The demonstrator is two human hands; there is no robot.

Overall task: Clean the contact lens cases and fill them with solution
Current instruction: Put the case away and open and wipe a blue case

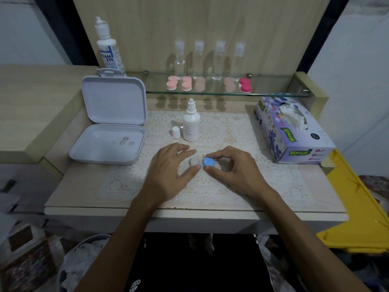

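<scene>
we face a pale wood desk (73, 192) with a lace mat (231, 186), a glass shelf (273, 89) at twelve o'clock, white walls (357, 49) at two, yellow furniture (357, 218) at four.

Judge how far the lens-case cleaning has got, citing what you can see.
Done: the small white solution bottle stands uncapped, its cap beside it. In hand: the right hand pinches the blue-lidded lens case; the left hand steadies its white side. Left: five pink cases wait, lidded, on the glass shelf.

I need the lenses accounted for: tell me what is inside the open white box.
The open white box holds a few small ring-shaped pieces on its floor, likely lenses. Too small to confirm.
</scene>
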